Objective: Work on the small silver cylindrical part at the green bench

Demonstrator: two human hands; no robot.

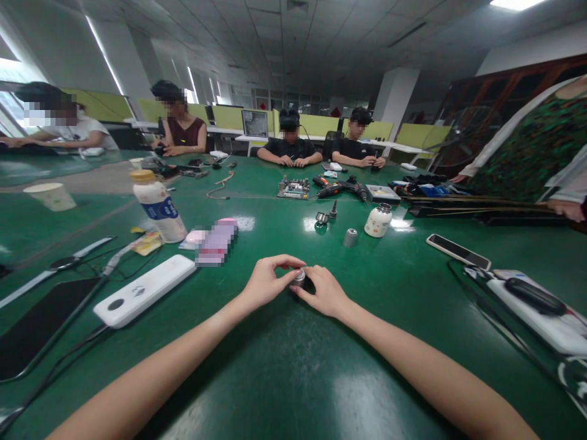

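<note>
Between my two hands a small silvery metal cylinder [299, 278] stands upright at the table's middle. My left hand [270, 278] pinches its upper part with thumb and fingers. From the other side my right hand [324, 290] curls its thumb and fingers around the lower part. Fingers cover much of the cylinder, so its details do not show. Beyond my right hand a similar grey metal cylinder [350, 237] stands on the green table [293, 379]. Farther back lie a small round metal part [321, 219] and a dark shaft-like metal part [333, 209].
On my left are a white power bank [145, 290], a dark tablet-like device [46, 324], a bottle [158, 208] and a paper cup [50, 196]. A white jar [378, 221], phone [458, 252] and cables stand right. A circuit board [293, 188] and power drills [339, 186] lie ahead; several people sit beyond.
</note>
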